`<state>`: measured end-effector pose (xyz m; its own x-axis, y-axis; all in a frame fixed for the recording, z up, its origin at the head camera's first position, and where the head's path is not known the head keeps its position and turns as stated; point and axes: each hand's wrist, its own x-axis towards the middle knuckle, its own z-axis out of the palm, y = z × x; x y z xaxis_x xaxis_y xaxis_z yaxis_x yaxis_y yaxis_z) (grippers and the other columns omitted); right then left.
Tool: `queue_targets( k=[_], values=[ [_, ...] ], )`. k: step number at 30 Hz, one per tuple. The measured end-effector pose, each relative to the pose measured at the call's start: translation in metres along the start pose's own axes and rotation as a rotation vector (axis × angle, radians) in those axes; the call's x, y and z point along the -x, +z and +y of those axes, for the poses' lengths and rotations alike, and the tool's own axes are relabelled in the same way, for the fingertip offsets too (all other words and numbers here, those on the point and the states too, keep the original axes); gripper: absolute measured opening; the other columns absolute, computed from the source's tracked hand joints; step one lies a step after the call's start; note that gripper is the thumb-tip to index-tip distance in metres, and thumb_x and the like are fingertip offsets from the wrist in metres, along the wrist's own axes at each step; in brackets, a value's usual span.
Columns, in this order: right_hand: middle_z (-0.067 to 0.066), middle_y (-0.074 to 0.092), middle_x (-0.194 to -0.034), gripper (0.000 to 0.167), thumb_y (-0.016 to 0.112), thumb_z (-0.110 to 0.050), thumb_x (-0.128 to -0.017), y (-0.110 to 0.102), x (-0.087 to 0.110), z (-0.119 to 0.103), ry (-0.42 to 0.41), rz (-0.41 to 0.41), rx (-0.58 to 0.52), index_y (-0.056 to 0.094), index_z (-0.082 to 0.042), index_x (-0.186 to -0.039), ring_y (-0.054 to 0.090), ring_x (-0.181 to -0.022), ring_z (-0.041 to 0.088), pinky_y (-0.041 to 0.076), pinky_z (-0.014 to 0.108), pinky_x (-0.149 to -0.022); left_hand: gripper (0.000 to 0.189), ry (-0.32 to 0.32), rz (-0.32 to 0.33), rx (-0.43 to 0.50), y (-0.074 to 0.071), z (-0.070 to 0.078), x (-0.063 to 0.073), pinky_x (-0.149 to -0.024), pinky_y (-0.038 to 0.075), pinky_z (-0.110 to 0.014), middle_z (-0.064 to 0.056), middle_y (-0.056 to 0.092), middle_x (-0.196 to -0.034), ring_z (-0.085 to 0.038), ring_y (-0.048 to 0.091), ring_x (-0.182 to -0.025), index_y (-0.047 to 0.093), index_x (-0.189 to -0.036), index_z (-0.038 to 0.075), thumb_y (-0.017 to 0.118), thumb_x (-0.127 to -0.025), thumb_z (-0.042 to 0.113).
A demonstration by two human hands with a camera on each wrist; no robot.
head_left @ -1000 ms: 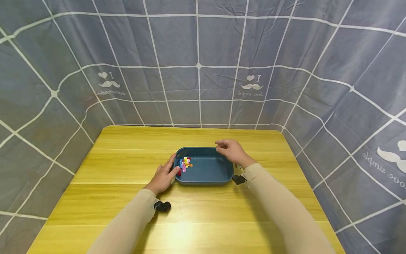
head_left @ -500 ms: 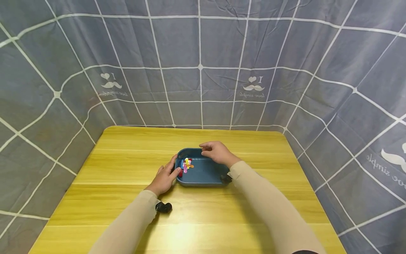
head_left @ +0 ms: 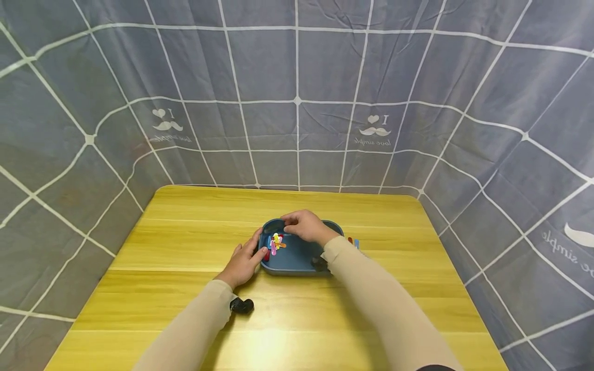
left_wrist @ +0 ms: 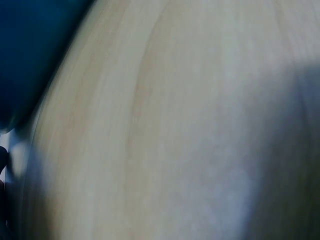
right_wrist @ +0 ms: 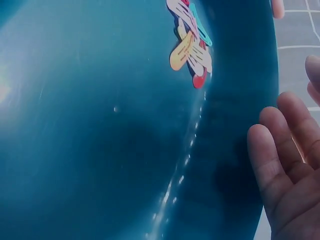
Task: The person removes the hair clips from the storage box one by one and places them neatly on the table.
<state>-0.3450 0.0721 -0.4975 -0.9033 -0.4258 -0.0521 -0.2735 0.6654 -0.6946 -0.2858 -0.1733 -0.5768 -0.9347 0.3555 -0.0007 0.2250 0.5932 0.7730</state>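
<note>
A dark blue tray (head_left: 299,257) stands on the table. Several colourful snap hair clips (head_left: 277,243) lie in a pile at its left end, also shown as hair clips (right_wrist: 192,47) in the right wrist view. My left hand (head_left: 241,264) holds the tray's left end, fingers along the outer wall and thumb over the rim. My right hand (head_left: 305,226) is above the tray near its far rim, thumb and index fingertips close together. In the right wrist view the other fingers (right_wrist: 270,155) are loosely bent; I cannot tell whether the fingertips pinch a clip.
Right of the tray, a blue hair clip (head_left: 357,243) and a red one (head_left: 350,239) lie on the wooden table (head_left: 297,330), partly behind the right sleeve. A grey gridded curtain (head_left: 260,123) surrounds the table's back and sides.
My right hand has moved left across the tray, from its right end toward the clip pile. The clips right of the tray show more now. My left hand keeps its place on the tray.
</note>
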Motion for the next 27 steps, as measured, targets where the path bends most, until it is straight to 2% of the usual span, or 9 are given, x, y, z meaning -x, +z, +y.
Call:
queue_targets(
  k=[6, 14, 16, 21, 27],
  values=[
    [0.010, 0.075, -0.127, 0.039, 0.070, -0.016, -0.103, 0.007, -0.008, -0.003, 0.019, -0.068, 0.029, 0.069, -0.013, -0.141, 0.071, -0.114, 0.023, 0.060, 0.038, -0.095, 0.068, -0.005, -0.005, -0.004, 0.000, -0.001, 0.001, -0.129, -0.002, -0.066, -0.013, 0.026, -0.174, -0.040, 0.025, -0.161, 0.008, -0.172, 0.025, 0.040, -0.115, 0.042],
    [0.007, 0.077, -0.122, 0.039, 0.073, -0.015, -0.101, 0.016, -0.018, -0.002, 0.011, -0.145, 0.070, 0.071, -0.013, -0.140, 0.070, -0.105, 0.018, 0.059, 0.035, -0.092, 0.067, 0.001, 0.005, -0.009, 0.001, -0.002, 0.001, -0.130, -0.001, -0.065, -0.013, 0.029, -0.174, -0.039, 0.028, -0.160, 0.009, -0.172, 0.027, 0.040, -0.114, 0.043],
    [0.007, 0.078, -0.116, 0.038, 0.072, -0.014, -0.100, 0.019, -0.021, -0.001, 0.001, -0.171, 0.092, 0.071, -0.013, -0.139, 0.069, -0.098, 0.016, 0.058, 0.033, -0.087, 0.067, 0.006, 0.007, -0.014, 0.002, -0.003, 0.000, -0.130, -0.001, -0.066, -0.012, 0.029, -0.173, -0.039, 0.029, -0.160, 0.009, -0.172, 0.027, 0.040, -0.115, 0.043],
    [0.001, 0.077, -0.090, 0.039, 0.073, -0.012, -0.100, 0.028, -0.026, 0.003, -0.018, -0.222, 0.139, 0.071, -0.013, -0.138, 0.062, -0.074, 0.013, 0.051, 0.026, -0.068, 0.066, 0.005, 0.019, -0.020, 0.003, -0.004, 0.000, -0.130, 0.001, -0.065, -0.010, 0.031, -0.173, -0.036, 0.031, -0.159, 0.012, -0.172, 0.027, 0.041, -0.115, 0.041],
    [-0.006, 0.067, -0.079, 0.043, 0.078, -0.012, -0.095, 0.035, -0.028, 0.007, -0.014, -0.238, 0.161, 0.072, -0.011, -0.137, 0.054, -0.068, 0.007, 0.043, 0.020, -0.063, 0.065, 0.005, 0.016, -0.015, 0.000, -0.002, 0.002, -0.130, 0.002, -0.065, -0.010, 0.029, -0.174, -0.036, 0.029, -0.160, 0.013, -0.172, 0.027, 0.042, -0.115, 0.041]
  ],
)
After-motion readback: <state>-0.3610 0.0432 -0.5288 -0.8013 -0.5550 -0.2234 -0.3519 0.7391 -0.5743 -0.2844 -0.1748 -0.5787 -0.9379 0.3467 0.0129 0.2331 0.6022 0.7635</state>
